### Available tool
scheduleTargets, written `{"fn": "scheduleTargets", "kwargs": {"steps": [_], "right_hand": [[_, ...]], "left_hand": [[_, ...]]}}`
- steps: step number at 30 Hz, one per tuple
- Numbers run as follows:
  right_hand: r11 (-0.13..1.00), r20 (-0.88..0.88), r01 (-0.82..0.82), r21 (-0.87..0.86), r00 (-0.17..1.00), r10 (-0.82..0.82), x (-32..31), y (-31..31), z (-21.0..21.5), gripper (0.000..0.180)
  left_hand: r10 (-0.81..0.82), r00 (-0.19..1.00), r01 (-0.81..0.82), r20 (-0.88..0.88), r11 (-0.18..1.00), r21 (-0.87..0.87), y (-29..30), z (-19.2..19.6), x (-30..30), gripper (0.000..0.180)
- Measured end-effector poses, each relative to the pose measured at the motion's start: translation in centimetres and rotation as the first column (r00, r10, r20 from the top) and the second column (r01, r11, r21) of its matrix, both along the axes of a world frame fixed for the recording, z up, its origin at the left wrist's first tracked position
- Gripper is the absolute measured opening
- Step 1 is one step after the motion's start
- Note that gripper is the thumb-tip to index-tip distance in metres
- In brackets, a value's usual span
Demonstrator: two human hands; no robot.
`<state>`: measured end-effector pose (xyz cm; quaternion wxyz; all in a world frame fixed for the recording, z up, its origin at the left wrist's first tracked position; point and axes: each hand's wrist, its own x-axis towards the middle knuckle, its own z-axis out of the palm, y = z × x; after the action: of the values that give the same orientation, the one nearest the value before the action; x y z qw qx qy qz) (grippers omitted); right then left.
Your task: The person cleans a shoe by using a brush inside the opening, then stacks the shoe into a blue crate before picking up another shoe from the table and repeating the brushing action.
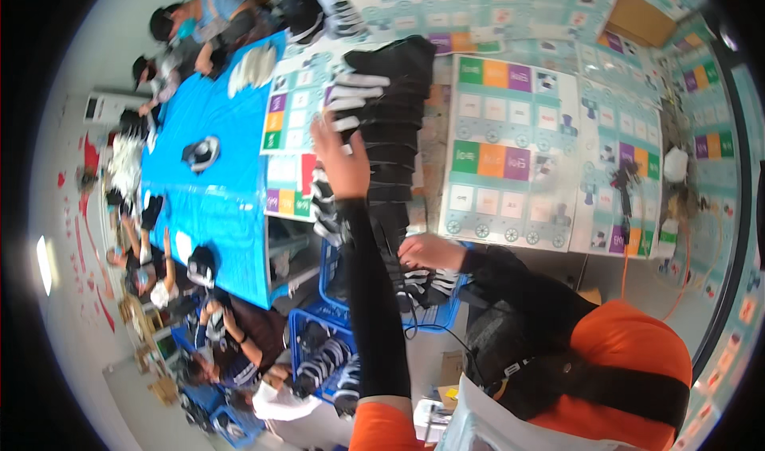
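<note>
A long row of overlapping black fabric pieces with white edges (pixel 390 124), perhaps caps, runs down the table. My left hand (pixel 343 162) lies along its left side, fingers stretched out and thumb apart, with nothing seen in its grasp. Lower down, my right hand (pixel 433 253) is at the near end of the row, its fingers curled in beside the black fabric. What those fingers hold, if anything, is too small to make out. Just under the right hand, a blue plastic basket (pixel 437 323) contains more black-and-white pieces.
A second blue basket (pixel 299 323) with similar pieces stands to the left. Beyond it is a blue-covered table (pixel 231 220) with a black-and-white cap (pixel 201 154) and several people around it. Printed sheets (pixel 510 168) cover the table at right; a black cable hangs below my right hand.
</note>
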<state>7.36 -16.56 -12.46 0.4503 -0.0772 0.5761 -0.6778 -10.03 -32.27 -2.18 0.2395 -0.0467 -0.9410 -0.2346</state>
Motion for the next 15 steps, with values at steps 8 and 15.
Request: {"fn": "scheduleTargets", "kwargs": {"steps": [8,15], "right_hand": [[0.885,-0.924,0.318,0.34,0.291,0.25,-7.9,-3.4,9.2,0.071],[0.785,-0.895,0.44,0.437,0.125,0.428,-10.8,-4.8,4.9,0.05]], "left_hand": [[0.195,0.782,-0.567,0.592,-0.174,0.805,-6.9,-12.8,21.3,0.025],[-0.014,0.876,-0.423,0.482,-0.502,0.755,-1.2,-14.1,18.4,0.017]]}}
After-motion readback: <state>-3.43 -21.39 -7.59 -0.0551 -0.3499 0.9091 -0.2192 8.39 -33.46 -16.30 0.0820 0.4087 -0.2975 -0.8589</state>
